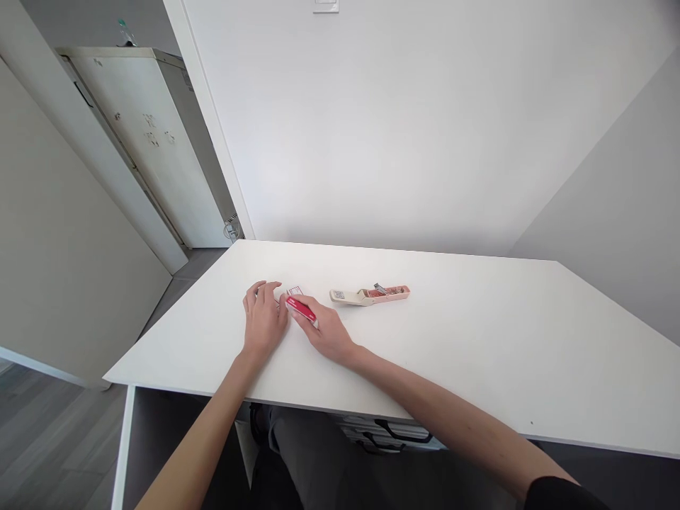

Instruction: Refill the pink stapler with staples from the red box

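Observation:
My right hand [325,330] grips a small red-and-white box-like piece [302,309] with white lettering between thumb and fingers; its exact kind is unclear. My left hand [264,317] lies palm down with fingers apart, its thumb side close against the red piece's left end. Just behind both hands, a white card or flap with red print [295,290] shows, partly covered by the fingers. Right of them lies a narrow hinged case [366,296], opened out flat. One half is cream with a QR-like label; the pink half holds small metal parts, one sticking up.
The white tabletop [478,333] reaches back to a plain white wall [398,127]. Below its front edge are drawers with black handles [404,431] and my legs. A worn white cabinet [143,142] stands beyond the doorway at left, a clear bottle [126,32] on top.

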Demonstrator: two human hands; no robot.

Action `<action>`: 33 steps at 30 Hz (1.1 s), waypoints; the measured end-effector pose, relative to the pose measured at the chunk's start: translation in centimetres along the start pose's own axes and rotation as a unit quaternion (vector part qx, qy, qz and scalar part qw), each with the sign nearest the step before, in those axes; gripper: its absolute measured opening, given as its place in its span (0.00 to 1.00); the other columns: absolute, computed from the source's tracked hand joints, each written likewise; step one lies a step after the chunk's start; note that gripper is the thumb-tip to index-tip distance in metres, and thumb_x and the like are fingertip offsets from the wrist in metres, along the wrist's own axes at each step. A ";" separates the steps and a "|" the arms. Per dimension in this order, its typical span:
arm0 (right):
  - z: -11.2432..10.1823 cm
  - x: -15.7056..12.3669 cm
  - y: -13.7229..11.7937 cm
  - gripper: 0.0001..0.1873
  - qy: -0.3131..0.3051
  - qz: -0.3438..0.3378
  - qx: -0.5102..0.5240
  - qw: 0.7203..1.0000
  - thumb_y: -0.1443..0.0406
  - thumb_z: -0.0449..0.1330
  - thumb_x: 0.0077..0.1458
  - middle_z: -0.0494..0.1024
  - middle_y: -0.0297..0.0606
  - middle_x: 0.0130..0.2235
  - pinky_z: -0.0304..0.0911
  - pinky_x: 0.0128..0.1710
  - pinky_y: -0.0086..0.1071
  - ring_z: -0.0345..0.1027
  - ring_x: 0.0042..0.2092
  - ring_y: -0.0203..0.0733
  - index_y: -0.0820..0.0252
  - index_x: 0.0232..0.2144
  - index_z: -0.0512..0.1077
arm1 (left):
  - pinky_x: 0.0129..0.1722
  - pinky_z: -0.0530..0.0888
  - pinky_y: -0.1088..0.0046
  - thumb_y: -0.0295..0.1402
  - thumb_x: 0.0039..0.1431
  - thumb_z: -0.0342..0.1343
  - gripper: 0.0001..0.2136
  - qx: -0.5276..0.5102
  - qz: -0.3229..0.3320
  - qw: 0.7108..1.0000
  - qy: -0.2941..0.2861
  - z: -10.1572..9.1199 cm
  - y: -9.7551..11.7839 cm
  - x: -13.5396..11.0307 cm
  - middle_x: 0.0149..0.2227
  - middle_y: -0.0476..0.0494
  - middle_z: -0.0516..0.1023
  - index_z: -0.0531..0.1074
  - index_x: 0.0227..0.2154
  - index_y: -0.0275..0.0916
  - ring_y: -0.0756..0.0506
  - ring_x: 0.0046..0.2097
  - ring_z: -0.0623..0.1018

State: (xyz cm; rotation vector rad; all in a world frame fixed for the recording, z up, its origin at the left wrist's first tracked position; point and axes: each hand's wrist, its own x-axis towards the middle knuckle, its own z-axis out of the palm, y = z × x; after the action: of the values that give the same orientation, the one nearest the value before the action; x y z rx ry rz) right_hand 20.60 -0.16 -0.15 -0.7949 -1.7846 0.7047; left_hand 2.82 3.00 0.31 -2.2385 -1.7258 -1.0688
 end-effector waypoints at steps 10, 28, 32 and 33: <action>-10.7 -6.9 -0.1 0.21 -0.164 -0.069 -0.221 0.959 0.55 0.50 0.76 0.78 0.43 0.48 0.72 0.37 0.36 0.73 0.38 0.43 0.49 0.66 0.67 | 0.59 0.69 0.53 0.33 0.73 0.49 0.08 -0.035 0.119 0.990 0.067 -0.8 1.4 0.0 0.50 0.39 0.81 0.71 0.49 0.42 0.37 0.57 0.73; -12.2 -6.0 1.0 0.18 0.007 0.087 0.063 0.994 0.54 0.61 0.69 0.77 0.44 0.54 0.77 0.43 0.41 0.74 0.52 0.48 0.50 0.57 0.71 | 0.27 0.71 0.72 0.47 0.66 0.59 0.21 -0.420 -0.062 0.884 -0.196 1.4 11.2 -0.7 0.33 0.51 0.75 0.70 0.57 0.44 0.52 0.25 0.69; -12.3 -5.9 1.1 0.17 0.013 0.115 0.086 0.990 0.53 0.63 0.68 0.79 0.44 0.53 0.76 0.40 0.39 0.76 0.50 0.47 0.52 0.54 0.72 | 0.30 0.77 0.70 0.47 0.62 0.65 0.23 -0.426 -0.067 0.871 -0.235 1.1 11.3 -0.3 0.43 0.43 0.83 0.74 0.55 0.43 0.48 0.31 0.78; -12.3 -5.8 1.1 0.17 0.016 0.125 0.094 0.988 0.53 0.63 0.68 0.79 0.44 0.53 0.76 0.39 0.39 0.77 0.50 0.47 0.52 0.54 0.72 | 0.31 0.78 0.69 0.47 0.61 0.66 0.23 -0.430 -0.070 0.866 -0.244 1.0 11.3 -0.2 0.44 0.41 0.83 0.75 0.55 0.42 0.46 0.33 0.80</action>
State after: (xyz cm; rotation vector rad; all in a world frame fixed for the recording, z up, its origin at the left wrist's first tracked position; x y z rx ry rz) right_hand 34.02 -2.89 -0.36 -0.9048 -1.5763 1.0035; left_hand 13.27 -0.54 2.96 -3.1809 -1.8242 -1.6747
